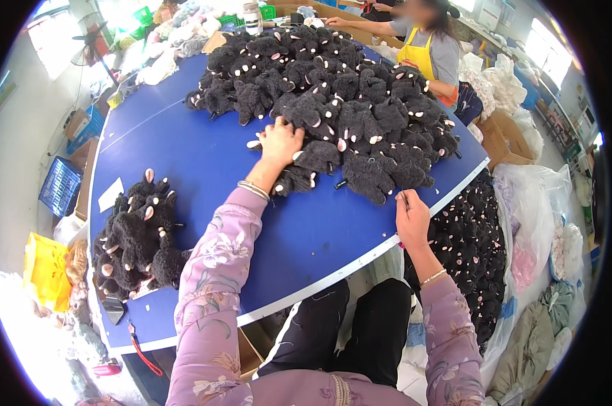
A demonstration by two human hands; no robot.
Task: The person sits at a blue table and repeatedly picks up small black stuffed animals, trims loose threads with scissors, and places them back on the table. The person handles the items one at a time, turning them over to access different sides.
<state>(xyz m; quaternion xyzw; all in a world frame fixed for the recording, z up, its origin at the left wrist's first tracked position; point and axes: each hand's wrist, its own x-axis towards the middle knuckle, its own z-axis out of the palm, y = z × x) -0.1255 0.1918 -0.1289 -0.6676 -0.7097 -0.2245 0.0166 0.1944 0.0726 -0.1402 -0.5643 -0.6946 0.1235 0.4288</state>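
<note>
A large heap of black plush toys point(299, 74) with small pink and white ears covers the far middle of the blue table point(150, 128). My left hand point(281, 143) reaches to the heap's near edge, its fingers curled over a black plush toy point(316, 157). Close to the table's right front edge, my right hand point(412, 218) is closed in a fist. A thin dark piece pokes out at its top, too small to name. Just beyond that fist lies another plush toy point(370, 174). A smaller pile of black plush toys point(140, 233) rests at the table's left end.
A black phone-like object point(113, 309) and a red strap point(144, 352) lie at the table's left corner. Below the right edge sits a big bag of black plush pieces point(468, 243). Across the table stands a person in a yellow apron point(417, 54). Blue crates point(61, 183) stand left.
</note>
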